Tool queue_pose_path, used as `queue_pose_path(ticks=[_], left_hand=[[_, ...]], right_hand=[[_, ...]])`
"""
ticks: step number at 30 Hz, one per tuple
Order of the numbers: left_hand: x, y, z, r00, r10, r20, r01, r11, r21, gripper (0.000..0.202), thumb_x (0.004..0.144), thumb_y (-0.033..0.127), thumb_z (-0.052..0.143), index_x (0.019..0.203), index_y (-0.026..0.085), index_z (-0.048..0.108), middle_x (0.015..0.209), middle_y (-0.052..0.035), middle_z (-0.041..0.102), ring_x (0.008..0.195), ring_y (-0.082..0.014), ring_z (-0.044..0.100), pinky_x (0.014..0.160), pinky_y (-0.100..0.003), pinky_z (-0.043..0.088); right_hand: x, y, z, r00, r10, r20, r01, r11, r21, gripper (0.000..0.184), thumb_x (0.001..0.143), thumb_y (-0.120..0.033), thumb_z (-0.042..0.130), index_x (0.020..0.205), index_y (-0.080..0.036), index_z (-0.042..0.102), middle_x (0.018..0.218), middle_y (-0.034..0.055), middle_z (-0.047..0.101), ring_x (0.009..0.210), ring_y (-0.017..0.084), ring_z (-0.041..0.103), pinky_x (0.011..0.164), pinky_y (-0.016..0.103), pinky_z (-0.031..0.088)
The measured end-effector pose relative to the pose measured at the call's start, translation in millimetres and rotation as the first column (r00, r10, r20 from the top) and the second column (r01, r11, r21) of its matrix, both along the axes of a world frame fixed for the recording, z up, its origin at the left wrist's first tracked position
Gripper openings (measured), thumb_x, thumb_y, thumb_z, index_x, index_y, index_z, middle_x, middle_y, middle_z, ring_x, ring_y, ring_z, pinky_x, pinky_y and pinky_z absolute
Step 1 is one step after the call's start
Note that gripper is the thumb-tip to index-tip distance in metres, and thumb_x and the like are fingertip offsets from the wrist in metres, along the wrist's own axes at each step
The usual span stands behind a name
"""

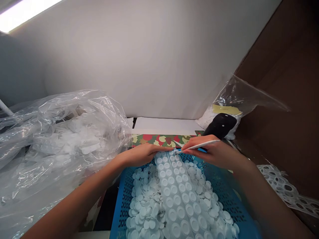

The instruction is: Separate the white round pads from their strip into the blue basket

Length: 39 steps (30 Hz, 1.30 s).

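One illegible yellow label (226,109) lies near the right hand (211,152).

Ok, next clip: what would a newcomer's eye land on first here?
The blue perforated plastic basket at bottom centre stands out first, heaped with loose white discs under a long strip of discs. At the strip's top end, the left hand rests on it while the right hand holds a thin white stick. A bulging clear plastic bag of white discs fills the left side.

Plastic bag (62,132) left of perforated crate (118,205); loose discs (146,202) inside.
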<state>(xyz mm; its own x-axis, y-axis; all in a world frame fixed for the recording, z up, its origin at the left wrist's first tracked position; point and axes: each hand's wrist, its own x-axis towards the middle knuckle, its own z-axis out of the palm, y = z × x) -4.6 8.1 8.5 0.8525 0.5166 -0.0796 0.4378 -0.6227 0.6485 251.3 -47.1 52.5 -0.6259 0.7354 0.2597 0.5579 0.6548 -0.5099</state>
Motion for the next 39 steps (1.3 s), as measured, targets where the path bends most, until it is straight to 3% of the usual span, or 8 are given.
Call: queue_pose_path(ticks=[8, 12, 18, 28, 36, 39], left_hand=[[1, 1, 0.7, 1.0, -0.014, -0.023, 0.015, 1.0, 0.013, 0.061, 0.087, 0.004, 0.031, 0.137, 0.038, 0.037, 0.139, 0.0068, 0.046, 0.12, -0.0156, 0.048, 0.099, -0.031, 0.04], [0, 1, 0.1, 1.0, -0.02, -0.02, 0.021, 1.0, 0.024, 0.058, 0.088, 0.006, 0.032, 0.137, 0.038, 0.037, 0.139, 0.006, 0.046, 0.12, -0.0168, 0.049, 0.1, -0.032, 0.039], [0, 0, 2.0, 0.999, -0.007, -0.052, 0.008, 1.0, 0.026, 0.058, 0.088, 0.006, 0.031, 0.137, 0.037, 0.037, 0.139, 0.0053, 0.045, 0.12, -0.0175, 0.049, 0.098, -0.032, 0.041], [1, 0, 2.0, 0.999, -0.009, -0.046, 0.011, 0.999, 0.033, 0.058, 0.088, 0.006, 0.031, 0.137, 0.037, 0.037, 0.139, 0.0059, 0.045, 0.12, -0.0179, 0.049, 0.098, -0.032, 0.041], [1, 0, 2.5, 0.999, -0.036, -0.011, 0.036, 0.999, 0.03, 0.061, 0.086, 0.003, 0.03, 0.136, 0.038, 0.038, 0.14, 0.0081, 0.043, 0.123, -0.0143, 0.046, 0.099, -0.029, 0.039], [1, 0, 2.5, 0.999, -0.033, -0.017, 0.033, 0.999, 0.022, 0.06, 0.087, 0.004, 0.03, 0.136, 0.037, 0.038, 0.14, 0.0074, 0.044, 0.123, -0.0147, 0.046, 0.099, -0.029, 0.039]], right_hand=[[-3, -1, 0.2, 0.999, -0.008, 0.049, 0.01, 0.999, -0.04, 0.02, 0.093, -0.029, 0.05, 0.095, -0.02, 0.067, 0.084, 0.0008, 0.067, 0.072, 0.012, 0.058, 0.062, 0.022, 0.043], [5, -5, 6.0, 1.0, -0.011, -0.005, 0.011, 1.0, -0.019, 0.016, 0.091, -0.029, 0.055, 0.097, -0.021, 0.067, 0.084, -0.0006, 0.067, 0.067, 0.01, 0.056, 0.057, 0.021, 0.041], [3, -13, 14.2, 1.0, 0.031, -0.001, -0.031, 0.996, -0.085, 0.015, 0.091, -0.027, 0.055, 0.097, -0.022, 0.067, 0.086, -0.001, 0.067, 0.071, 0.01, 0.057, 0.06, 0.02, 0.043], [1, -11, 10.4, 0.999, 0.01, 0.038, -0.008, 0.998, -0.056, 0.019, 0.091, -0.032, 0.053, 0.092, -0.021, 0.069, 0.083, -0.001, 0.068, 0.071, 0.01, 0.059, 0.059, 0.021, 0.043], [-10, -6, -2.7, 0.99, 0.065, 0.121, -0.053, 0.994, -0.1, 0.02, 0.094, -0.031, 0.05, 0.095, -0.021, 0.068, 0.089, -0.0017, 0.069, 0.079, 0.011, 0.062, 0.069, 0.022, 0.044], [-9, -8, -0.3, 0.99, 0.068, 0.124, -0.057, 0.994, -0.093, 0.02, 0.093, -0.031, 0.05, 0.095, -0.022, 0.068, 0.089, -0.0013, 0.069, 0.077, 0.012, 0.062, 0.067, 0.022, 0.044]])
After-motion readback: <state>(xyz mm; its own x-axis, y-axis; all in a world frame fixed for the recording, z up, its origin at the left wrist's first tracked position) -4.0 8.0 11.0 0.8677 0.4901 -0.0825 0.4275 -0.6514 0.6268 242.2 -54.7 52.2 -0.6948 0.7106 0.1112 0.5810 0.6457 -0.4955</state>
